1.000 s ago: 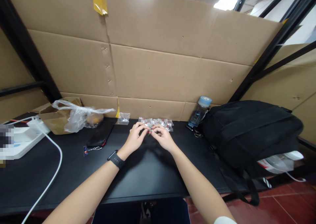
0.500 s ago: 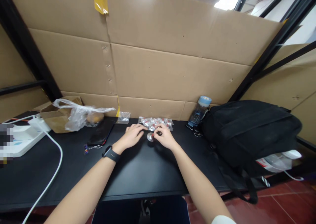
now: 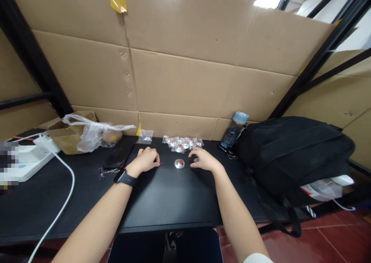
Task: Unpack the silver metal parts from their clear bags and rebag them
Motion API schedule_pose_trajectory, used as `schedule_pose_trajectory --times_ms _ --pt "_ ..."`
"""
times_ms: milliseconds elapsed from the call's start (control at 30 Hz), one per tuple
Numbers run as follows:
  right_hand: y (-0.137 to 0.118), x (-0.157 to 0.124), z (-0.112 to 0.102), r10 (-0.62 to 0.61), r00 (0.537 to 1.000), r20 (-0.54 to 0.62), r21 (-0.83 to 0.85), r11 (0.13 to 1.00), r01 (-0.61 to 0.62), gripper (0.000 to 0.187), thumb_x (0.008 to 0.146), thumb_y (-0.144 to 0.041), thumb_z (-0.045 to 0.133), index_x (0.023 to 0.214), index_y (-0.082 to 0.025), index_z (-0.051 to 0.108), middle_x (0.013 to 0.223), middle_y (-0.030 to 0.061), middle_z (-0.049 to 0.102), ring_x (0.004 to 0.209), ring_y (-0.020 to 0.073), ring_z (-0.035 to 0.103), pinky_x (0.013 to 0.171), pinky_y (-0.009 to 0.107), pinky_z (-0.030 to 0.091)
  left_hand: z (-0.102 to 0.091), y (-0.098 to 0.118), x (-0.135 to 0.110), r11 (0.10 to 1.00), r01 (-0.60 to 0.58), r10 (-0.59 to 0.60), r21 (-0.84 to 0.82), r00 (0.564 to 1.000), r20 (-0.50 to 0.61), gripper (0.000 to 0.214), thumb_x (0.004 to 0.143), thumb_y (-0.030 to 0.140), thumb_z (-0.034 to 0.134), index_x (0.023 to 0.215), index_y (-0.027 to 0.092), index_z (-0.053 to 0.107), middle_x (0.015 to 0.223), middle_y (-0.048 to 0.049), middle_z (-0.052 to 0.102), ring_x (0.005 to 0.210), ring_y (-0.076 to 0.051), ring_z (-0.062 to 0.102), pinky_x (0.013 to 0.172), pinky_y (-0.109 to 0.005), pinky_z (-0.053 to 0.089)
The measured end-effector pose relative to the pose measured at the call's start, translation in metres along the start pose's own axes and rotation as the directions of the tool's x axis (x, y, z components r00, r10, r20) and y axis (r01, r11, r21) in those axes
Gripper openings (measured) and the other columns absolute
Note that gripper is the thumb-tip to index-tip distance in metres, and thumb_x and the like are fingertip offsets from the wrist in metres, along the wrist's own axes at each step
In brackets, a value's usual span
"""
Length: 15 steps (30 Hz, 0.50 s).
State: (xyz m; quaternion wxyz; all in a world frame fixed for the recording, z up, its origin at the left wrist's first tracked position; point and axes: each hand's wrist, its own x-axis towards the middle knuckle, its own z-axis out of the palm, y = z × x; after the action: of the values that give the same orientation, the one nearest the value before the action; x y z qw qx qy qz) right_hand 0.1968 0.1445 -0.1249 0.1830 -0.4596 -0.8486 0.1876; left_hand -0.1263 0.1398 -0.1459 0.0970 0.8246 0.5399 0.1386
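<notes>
A round silver disc (image 3: 179,163) with a red mark at its centre lies flat on the black table between my hands. To its left, my left hand (image 3: 148,160) is closed, with a small thin red piece (image 3: 161,163) sticking out at the fingertips. On the disc's other side, my right hand (image 3: 205,160) has its fingers curved and apart over a small shiny piece (image 3: 196,160), which they partly hide. Behind the disc sit several clear packets (image 3: 179,145) holding silver and red discs.
An empty-looking clear packet (image 3: 145,136) lies by the cardboard wall (image 3: 185,85). At left are a black pouch (image 3: 118,154), a plastic bag (image 3: 89,135) and a white power strip (image 3: 31,166). A water bottle (image 3: 233,129) and black backpack (image 3: 292,158) stand at right.
My right hand has let go of the disc and moved right, its fingers spreading. My left hand has drawn back left and down, with a red piece now showing at its fingertips.
</notes>
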Motion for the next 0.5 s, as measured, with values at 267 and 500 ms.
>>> schedule_pose_trajectory --times_ms 267,500 --pt "0.019 -0.009 -0.016 0.244 0.965 0.101 -0.046 0.970 -0.240 0.042 0.058 -0.014 0.085 0.097 -0.022 0.073 0.095 0.0014 0.070 0.078 0.0160 0.064 0.071 0.024 0.046 0.009 0.020 0.001 0.993 -0.114 0.111 -0.034 0.991 -0.076 0.018 0.089 0.024 0.057 0.074 0.025 0.065 0.086 -0.0029 0.071 0.094 -0.024 0.058 0.084 -0.037 0.029" --pt "0.006 -0.006 -0.014 0.315 0.940 0.133 -0.065 0.949 -0.309 0.037 0.061 -0.009 0.077 0.096 -0.019 0.070 0.086 -0.0002 0.068 0.071 0.0123 0.061 0.063 0.020 0.042 0.008 0.034 0.006 0.979 -0.144 0.126 -0.146 0.984 -0.129 0.010 0.093 0.031 0.058 0.095 0.027 0.067 0.095 -0.0002 0.073 0.099 -0.021 0.058 0.084 -0.035 0.025"
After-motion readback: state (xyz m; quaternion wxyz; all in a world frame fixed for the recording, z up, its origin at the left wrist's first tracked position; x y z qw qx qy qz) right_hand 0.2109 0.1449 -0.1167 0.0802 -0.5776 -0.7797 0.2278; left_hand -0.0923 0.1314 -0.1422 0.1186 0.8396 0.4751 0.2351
